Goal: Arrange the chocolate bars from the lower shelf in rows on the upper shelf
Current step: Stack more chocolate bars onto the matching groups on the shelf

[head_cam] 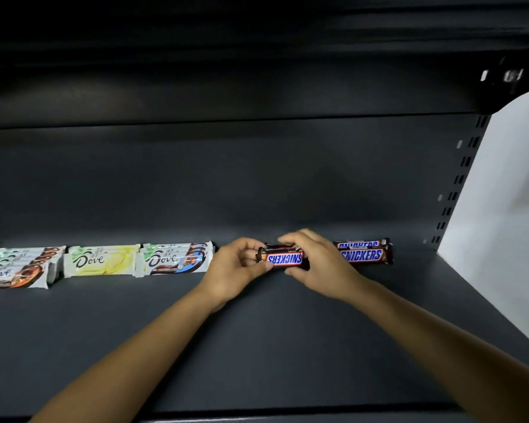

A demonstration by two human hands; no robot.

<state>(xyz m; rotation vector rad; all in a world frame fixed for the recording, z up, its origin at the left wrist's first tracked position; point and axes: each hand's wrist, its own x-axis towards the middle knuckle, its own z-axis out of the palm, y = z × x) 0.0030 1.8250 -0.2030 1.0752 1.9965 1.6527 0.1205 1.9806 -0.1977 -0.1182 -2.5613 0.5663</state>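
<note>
Left hand point(239, 267): fingers curled round the left end of a Snickers bar point(283, 258), thumb at its near edge; forearm reaches in from the lower left.
Right hand point(315, 264): grasps the right end of the same bar, fingers arched over its top and thumb under its near edge; forearm enters from the lower right.
Snickers bar: held lengthwise between both hands, low over the shelf board point(257, 346) or touching it, which cannot be told; its logo reads upside down from the camera. A dark wrapper edge shows just behind it; whether that one is also gripped cannot be told.
Snickers pair point(364, 253): two bars lying flat, one behind the other, logos upright, just right of the right hand.
Blue-accent Dove stack point(174, 259): white wrappers, just left of the left hand.
Yellow Dove stack point(101, 261): next on the left, touching or nearly touching its neighbour.
Brown Dove stack point(16, 270): at the far left edge, its bars slightly fanned.
Row: all bars lie in one line across the shelf board, toward the back.
Back panel point(226, 178): dark grey, rising behind the row.
Slotted upright point(458, 178): at the right end of the back panel.
White wall point(507, 193): beyond the upright, far right.
</note>
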